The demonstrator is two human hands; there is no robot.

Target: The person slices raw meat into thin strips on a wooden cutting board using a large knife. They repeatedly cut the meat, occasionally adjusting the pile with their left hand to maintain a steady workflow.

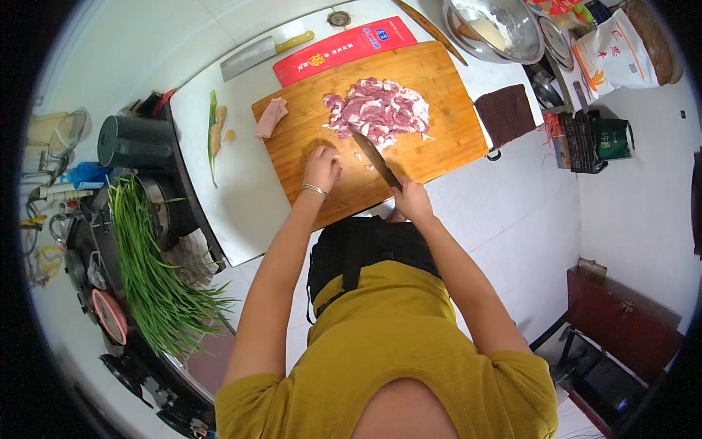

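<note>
Two hands at my wooden cutting board (431, 80) on the white counter (241, 183).
My right hand (412, 199) grips the knife (374, 157), its blade beside the sliced meat (380, 110); my left hand (322, 167) presses loosely curled near the board's front edge, bare wood between.

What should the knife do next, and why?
Probably slide the knife toward the sliced meat pile and push the few loose bits into it. The right hand holds the knife with its tip at the pile's near edge; the left hand rests on the cutting board nearby.
</note>
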